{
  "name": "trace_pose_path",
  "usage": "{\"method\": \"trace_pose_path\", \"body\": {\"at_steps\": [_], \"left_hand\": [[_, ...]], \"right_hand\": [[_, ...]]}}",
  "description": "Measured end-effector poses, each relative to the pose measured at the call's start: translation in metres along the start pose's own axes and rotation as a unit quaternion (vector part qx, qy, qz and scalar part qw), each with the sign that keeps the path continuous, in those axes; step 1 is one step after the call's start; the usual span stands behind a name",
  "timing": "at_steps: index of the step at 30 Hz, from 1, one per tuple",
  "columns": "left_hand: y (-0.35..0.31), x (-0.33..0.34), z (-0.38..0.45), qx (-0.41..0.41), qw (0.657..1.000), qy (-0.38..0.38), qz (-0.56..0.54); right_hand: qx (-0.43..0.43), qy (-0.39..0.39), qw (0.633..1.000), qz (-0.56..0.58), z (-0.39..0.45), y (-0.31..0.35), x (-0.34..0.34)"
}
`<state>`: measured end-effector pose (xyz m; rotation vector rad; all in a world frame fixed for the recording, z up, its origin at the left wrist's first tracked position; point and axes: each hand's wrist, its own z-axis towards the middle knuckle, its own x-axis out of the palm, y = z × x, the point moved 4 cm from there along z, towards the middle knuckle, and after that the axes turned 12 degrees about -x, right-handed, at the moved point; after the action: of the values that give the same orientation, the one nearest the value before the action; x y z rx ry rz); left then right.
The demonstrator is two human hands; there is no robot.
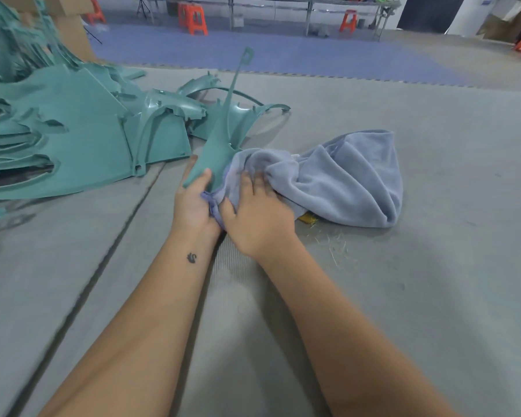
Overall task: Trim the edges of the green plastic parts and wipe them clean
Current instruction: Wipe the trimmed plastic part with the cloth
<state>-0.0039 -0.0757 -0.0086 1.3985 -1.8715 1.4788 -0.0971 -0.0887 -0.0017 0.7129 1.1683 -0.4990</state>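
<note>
My left hand (193, 203) grips the wide lower end of a long green plastic part (220, 136). The part's thin stem rises up and away to a small rectangular loop. My right hand (256, 215) grips a bunched grey-blue towel (343, 176) and holds it against the part's right side, beside my left hand. Most of the towel lies spread on the grey mat to the right. A pile of other green plastic parts (73, 136) lies on the mat to the left.
Everything rests on a grey foam mat (403, 281) with a seam running along its left side. A small yellow object (306, 218) peeks from under the towel, with fine shavings near it. Cardboard boxes (69, 28), orange stools (193, 19) and metal tables stand beyond.
</note>
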Motion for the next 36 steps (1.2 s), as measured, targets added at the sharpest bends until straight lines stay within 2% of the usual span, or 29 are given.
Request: {"method": "trace_pose_path", "body": {"at_steps": [2,5,10,12,14,16,18,22,26,27,29,31,33,36], "left_hand": [[-0.003,-0.003,-0.001,0.042,0.998,-0.039,0.006],[-0.006,-0.002,-0.005,0.096,0.995,-0.027,0.007],[-0.004,0.001,-0.01,0.11,0.993,-0.028,0.03],[-0.005,-0.002,-0.011,0.109,0.989,-0.049,0.084],[-0.006,-0.006,-0.012,0.102,0.983,-0.05,0.142],[-0.008,-0.007,-0.014,0.096,0.986,-0.032,0.136],[-0.008,-0.006,-0.016,0.098,0.987,-0.027,0.126],[-0.006,-0.005,-0.014,0.112,0.992,0.003,0.051],[-0.006,-0.002,-0.011,0.082,0.996,0.035,0.014],[-0.006,-0.003,-0.011,0.095,0.995,0.025,0.011],[-0.006,-0.004,-0.01,0.107,0.994,0.01,0.011],[-0.006,-0.004,-0.009,0.091,0.995,0.027,0.0],[-0.008,-0.005,-0.009,0.099,0.995,0.019,0.023],[-0.009,-0.008,-0.006,0.131,0.987,-0.032,0.086]], "right_hand": [[0.043,0.005,0.996,0.076,0.007,-0.008,-0.001],[0.048,-0.009,0.994,0.099,0.01,-0.015,-0.004],[0.012,0.027,0.999,0.028,0.001,-0.008,-0.012],[-0.019,0.014,0.995,0.096,-0.003,0.003,-0.017],[-0.081,0.0,0.976,0.204,-0.009,0.018,-0.016],[-0.095,-0.001,0.965,0.244,-0.011,0.024,-0.014],[-0.1,0.012,0.973,0.207,-0.008,0.023,-0.009],[-0.066,0.037,0.995,0.063,0.002,0.016,-0.005],[-0.034,0.087,0.995,-0.031,0.013,0.003,-0.009],[-0.034,0.096,0.994,-0.031,0.015,0.002,-0.008],[-0.01,0.088,0.993,0.076,0.012,0.002,-0.008],[0.022,0.071,0.985,0.154,0.005,0.0,-0.017],[0.034,0.073,0.987,0.138,0.003,-0.008,-0.03],[-0.001,0.112,0.991,0.069,-0.009,-0.013,-0.041]]}}
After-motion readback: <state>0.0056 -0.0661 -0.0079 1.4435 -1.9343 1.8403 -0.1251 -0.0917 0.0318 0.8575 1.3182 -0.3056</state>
